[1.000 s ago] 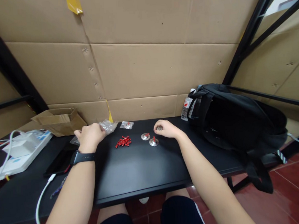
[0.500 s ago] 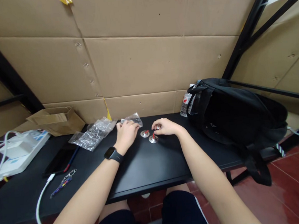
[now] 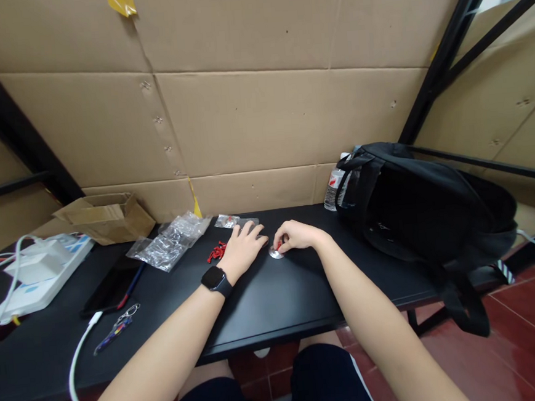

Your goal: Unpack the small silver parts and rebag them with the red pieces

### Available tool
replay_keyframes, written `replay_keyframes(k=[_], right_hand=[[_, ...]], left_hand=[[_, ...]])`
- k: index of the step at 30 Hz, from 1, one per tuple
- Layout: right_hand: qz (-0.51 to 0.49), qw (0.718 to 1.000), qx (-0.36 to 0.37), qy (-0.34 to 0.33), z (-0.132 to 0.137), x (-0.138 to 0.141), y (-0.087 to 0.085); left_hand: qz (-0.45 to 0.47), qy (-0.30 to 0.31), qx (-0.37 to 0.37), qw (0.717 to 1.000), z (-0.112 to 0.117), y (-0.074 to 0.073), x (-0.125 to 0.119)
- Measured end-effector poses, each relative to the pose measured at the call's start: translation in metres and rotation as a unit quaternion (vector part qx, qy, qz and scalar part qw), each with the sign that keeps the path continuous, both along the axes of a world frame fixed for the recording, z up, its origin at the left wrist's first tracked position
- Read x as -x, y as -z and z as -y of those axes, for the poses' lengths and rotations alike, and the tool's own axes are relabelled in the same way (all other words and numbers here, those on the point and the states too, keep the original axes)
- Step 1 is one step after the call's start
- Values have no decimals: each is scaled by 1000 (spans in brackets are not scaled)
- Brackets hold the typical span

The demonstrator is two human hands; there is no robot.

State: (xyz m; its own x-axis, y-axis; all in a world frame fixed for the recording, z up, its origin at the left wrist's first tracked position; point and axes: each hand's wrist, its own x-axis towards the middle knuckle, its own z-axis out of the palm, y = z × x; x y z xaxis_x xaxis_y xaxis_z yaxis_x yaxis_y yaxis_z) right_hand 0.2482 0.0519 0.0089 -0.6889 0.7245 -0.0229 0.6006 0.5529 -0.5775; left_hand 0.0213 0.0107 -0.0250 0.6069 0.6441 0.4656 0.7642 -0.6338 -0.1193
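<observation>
My left hand (image 3: 242,250), with a black watch on its wrist, lies on the black table (image 3: 266,299) with its fingers stretched flat toward the centre, partly covering a pile of small red plastic pieces (image 3: 216,252). My right hand (image 3: 293,235) is curled in a pinch just right of it, fingertips on a small silver metal disc (image 3: 276,253) that carries a red piece. A second disc seen earlier is hidden under my left fingers. A small clear bag (image 3: 228,221) lies just beyond my left hand.
Crumpled clear plastic bags (image 3: 169,242) lie left of my hands. Further left are a dark phone (image 3: 110,287), a keyring (image 3: 115,327), a white power strip with cables (image 3: 32,274) and an open cardboard box (image 3: 106,218). A black backpack (image 3: 426,219) and a water bottle (image 3: 334,190) stand at right.
My left hand moved from the plastic bags at left to the centre and now lies flat beside my right hand. My right hand shifted slightly down onto the nearer disc.
</observation>
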Motion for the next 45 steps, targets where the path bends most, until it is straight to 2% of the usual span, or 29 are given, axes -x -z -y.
replay_keyframes(k=[7,12,18,27,32,34,36,39,42,45], right_hand=[[8,1000,-18,12,1,2,0],[20,1000,-9,12,0,1,0],[18,1000,-4,17,0,3,2],[21,1000,-3,13,0,1,3],[24,996,-57,62,-1,0,5],[-19,993,-75,84,-3,1,6],[-109,986,-68,103,-5,4,7],[-243,961,-44,127,-7,9,6],[-290,943,-69,149,-6,17,6],[-318,935,-74,142,-3,28,8]], left_hand=[[2,13,-26,1000,-4,3,1],[-54,-16,-43,998,-9,1,1],[-55,-60,-83,993,-7,-2,1],[-58,-77,-66,993,-4,-9,4],[-8,-82,-53,995,0,-9,1],[34,-91,-41,994,1,-10,2],[79,-99,-23,992,0,-13,5],[163,-113,11,980,-4,-16,11],[245,-134,29,960,-8,-18,17],[278,-131,43,951,-9,-20,17]])
